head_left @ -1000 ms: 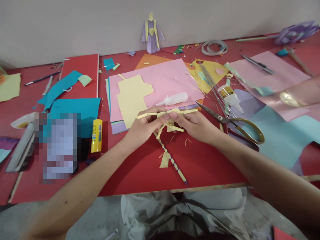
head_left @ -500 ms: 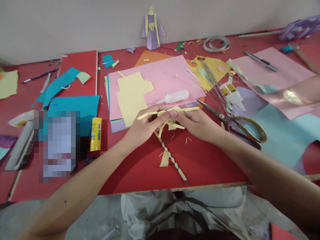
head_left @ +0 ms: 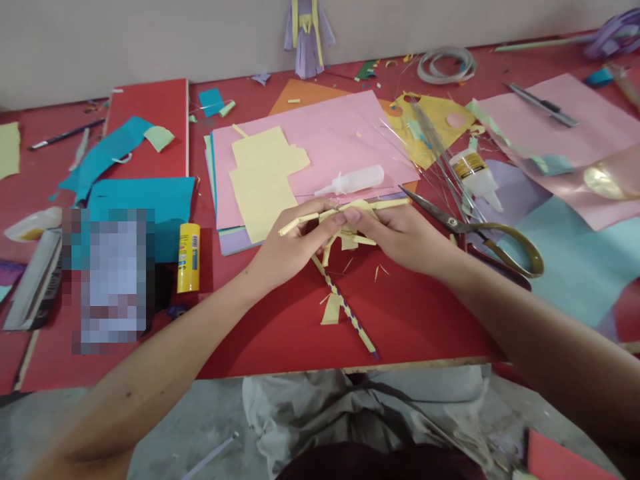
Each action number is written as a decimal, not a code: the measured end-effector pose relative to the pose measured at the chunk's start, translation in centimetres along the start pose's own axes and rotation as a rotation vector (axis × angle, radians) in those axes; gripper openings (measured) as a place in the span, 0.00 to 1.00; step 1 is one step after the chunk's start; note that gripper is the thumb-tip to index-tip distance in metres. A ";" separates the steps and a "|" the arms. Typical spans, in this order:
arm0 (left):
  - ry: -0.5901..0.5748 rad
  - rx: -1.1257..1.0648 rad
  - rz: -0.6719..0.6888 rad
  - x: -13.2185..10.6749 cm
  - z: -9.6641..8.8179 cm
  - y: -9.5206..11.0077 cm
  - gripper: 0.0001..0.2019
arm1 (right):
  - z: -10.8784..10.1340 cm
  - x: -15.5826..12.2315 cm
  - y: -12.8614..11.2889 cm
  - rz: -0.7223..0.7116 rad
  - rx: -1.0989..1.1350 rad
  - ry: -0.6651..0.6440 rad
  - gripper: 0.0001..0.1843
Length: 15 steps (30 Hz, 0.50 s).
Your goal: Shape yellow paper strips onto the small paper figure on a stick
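Pinching from both sides, the left hand (head_left: 293, 247) and the right hand (head_left: 400, 237) meet at the centre of the frame. Their thumbs and forefingers are closed on a small frame of rolled yellow paper strips (head_left: 350, 235). It is held just above the red table (head_left: 280, 333), with its long crossbar poking out past both hands and shorter pieces hanging beneath. Whether those lower pieces are glued on or only tucked in I cannot tell, because the fingers hide the joints.

The likeliest trouble, as I judge it, is the paper itself. Thin rolled strips buckle or unroll if the fingertips squeeze too hard, and a twist of one hand against the other could pull a joint apart. Loose pieces would drop beside the yellow scrap (head_left: 331, 310) and the striped paper stick (head_left: 345, 310) lying just below, in the lower centre, where they would be easy to lose.

The scissors (head_left: 480, 233) lie just right of the right wrist, blade tips toward the hands, so a sideways sweep of that forearm could knock them or catch skin. The white squeeze bottle (head_left: 355, 181) lies on its side on the pink sheet (head_left: 330, 133), right behind the fingers. A nudge could roll it, and any leaked glue would smear paper and fingertips.
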State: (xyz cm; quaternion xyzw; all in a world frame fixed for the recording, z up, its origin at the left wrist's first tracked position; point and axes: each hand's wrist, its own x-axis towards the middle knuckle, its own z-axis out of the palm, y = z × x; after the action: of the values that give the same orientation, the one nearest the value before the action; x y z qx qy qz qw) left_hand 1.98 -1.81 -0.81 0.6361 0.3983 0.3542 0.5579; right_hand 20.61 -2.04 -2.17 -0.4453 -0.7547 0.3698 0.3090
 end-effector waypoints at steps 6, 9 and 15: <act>-0.014 -0.017 -0.024 0.1 0.0 0.1 0.11 | -0.1 0.0 0.0 -0.006 -0.002 -0.017 0.25; -0.002 -0.027 -0.029 0.2 0.0 0.1 0.11 | -0.1 0.0 -0.2 0.012 0.000 -0.018 0.26; -0.014 -0.033 -0.031 0.2 0.0 0.1 0.11 | -0.1 0.0 -0.3 -0.007 -0.012 -0.026 0.25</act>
State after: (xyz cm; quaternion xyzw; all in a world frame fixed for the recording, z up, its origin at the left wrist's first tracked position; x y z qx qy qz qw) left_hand 2.09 -1.67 -0.71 0.6230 0.3983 0.3475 0.5766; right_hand 20.56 -2.11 -1.83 -0.4396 -0.7626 0.3697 0.2976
